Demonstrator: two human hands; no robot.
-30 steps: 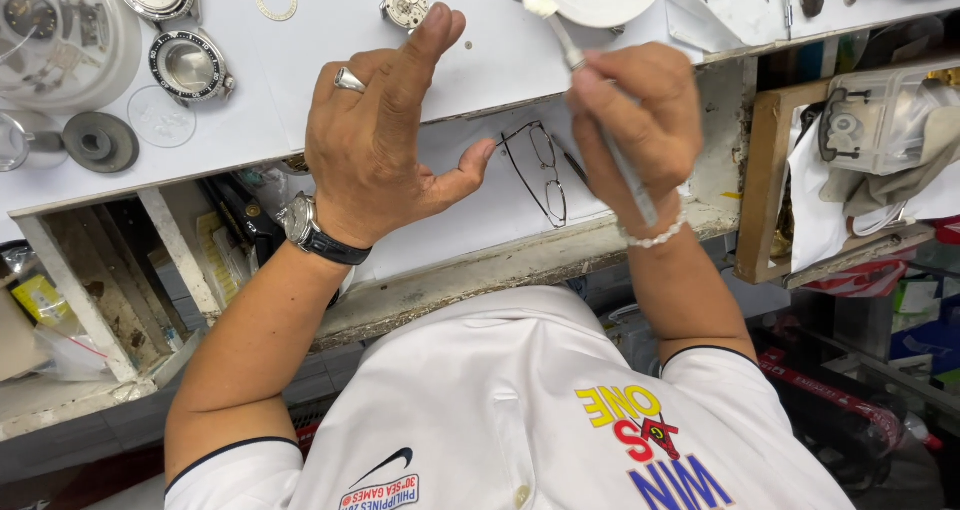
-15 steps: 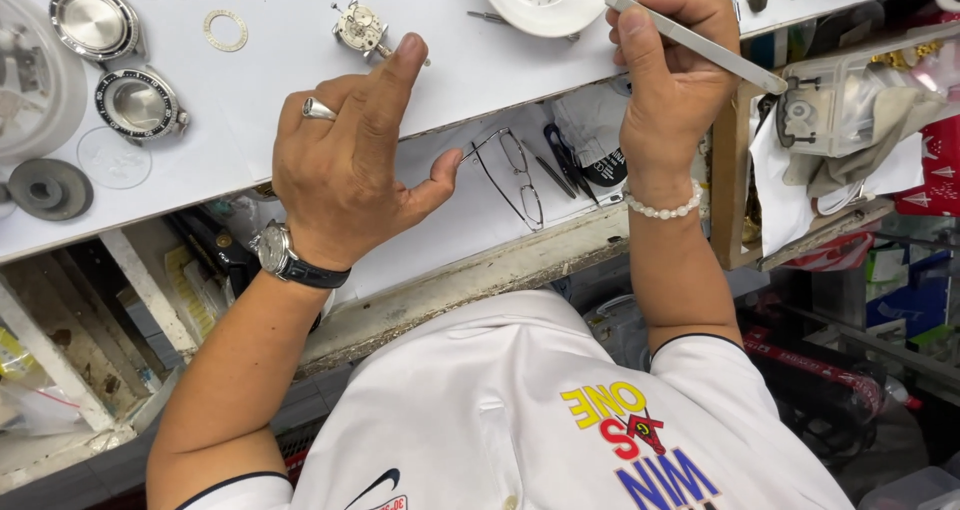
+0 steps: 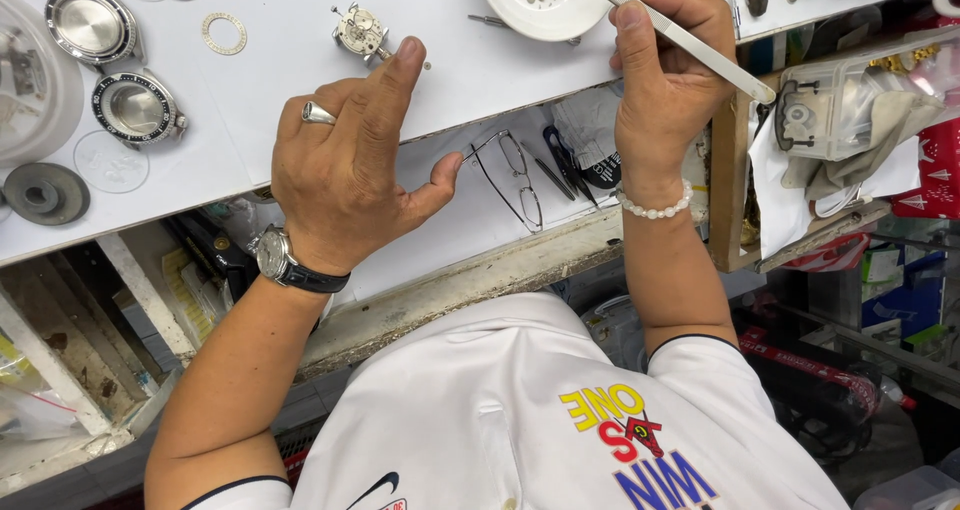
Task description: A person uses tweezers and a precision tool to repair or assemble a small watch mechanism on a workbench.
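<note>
a small round watch movement (image 3: 358, 30) lies on the white worktop (image 3: 300, 90) near its far edge, and the left hand (image 3: 345, 170) rests just in front of it, its index fingertip (image 3: 408, 52) at the movement's side where a thin stem sticks out; whether the finger actually touches the stem is too fine to tell. that hand is loosely spread, thumb out to the side, closed on nothing. the right hand (image 3: 665, 70) is curled around a pair of steel tweezers (image 3: 690, 42), pinched between thumb and fingers, with the tips reaching into a white dish (image 3: 500, 5) of tiny parts at the worktop's far edge; the movement sits well to the left of that grip. toward the left end of the worktop lie a thin brass ring (image 3: 223, 33), a steel case back (image 3: 90, 25), a watch case with a dark bezel (image 3: 133, 108), a clear crystal (image 3: 110, 162) and a grey disc (image 3: 45, 192). below the near edge, on a lower shelf, lie folded spectacles (image 3: 515, 180).
</note>
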